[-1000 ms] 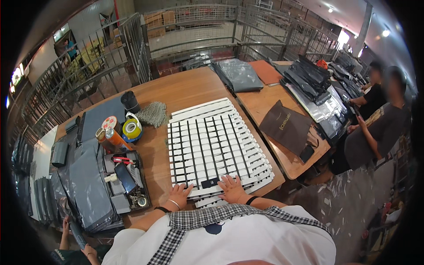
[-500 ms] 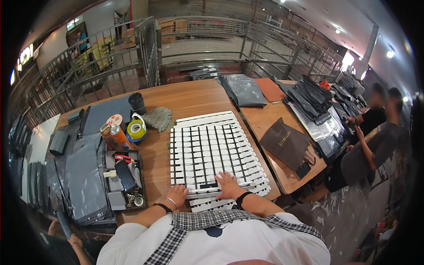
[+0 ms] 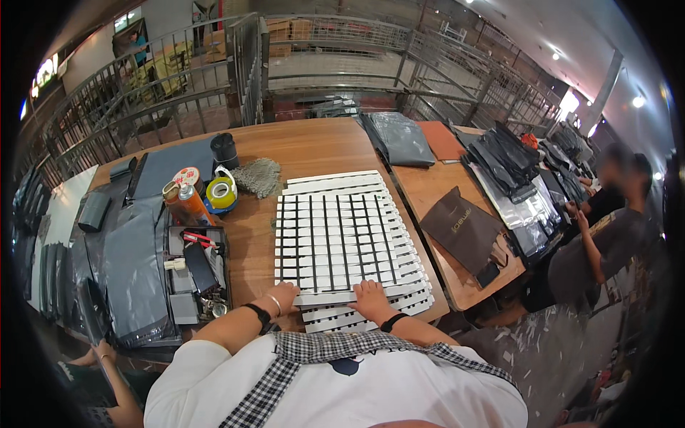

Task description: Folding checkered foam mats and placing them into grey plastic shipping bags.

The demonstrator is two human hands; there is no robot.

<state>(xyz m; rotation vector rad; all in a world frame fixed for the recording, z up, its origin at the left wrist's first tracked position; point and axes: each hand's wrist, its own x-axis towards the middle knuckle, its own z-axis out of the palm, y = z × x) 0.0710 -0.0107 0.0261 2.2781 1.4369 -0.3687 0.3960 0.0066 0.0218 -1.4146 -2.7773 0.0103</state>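
A stack of white slatted sheets point(image 3: 335, 242) lies on the wooden table in front of me, its top sheet crossed by black lines running away from me. The lower layers stick out unevenly at the right and front. My left hand point(image 3: 284, 297) is closed on the near left corner of the upper sheets. At the middle of their near edge, my right hand point(image 3: 372, 300) has its fingertips on top and its thumb low against the front, gripping that edge. The undersides of both hands are hidden.
Left of the stack are a tray of small tools point(image 3: 187, 299), a yellow tape roll point(image 3: 222, 190), an orange spray can point(image 3: 193, 203), a grey cloth point(image 3: 258, 177) and grey plastic sheets point(image 3: 135, 271). A brown bag point(image 3: 464, 230) lies on the right table. Co-workers point(image 3: 596, 242) stand at right.
My right hand has drawn back from lying spread on the top sheet to its near edge. My left hand has come slightly closer to the corner. The top sheets sit straighter.
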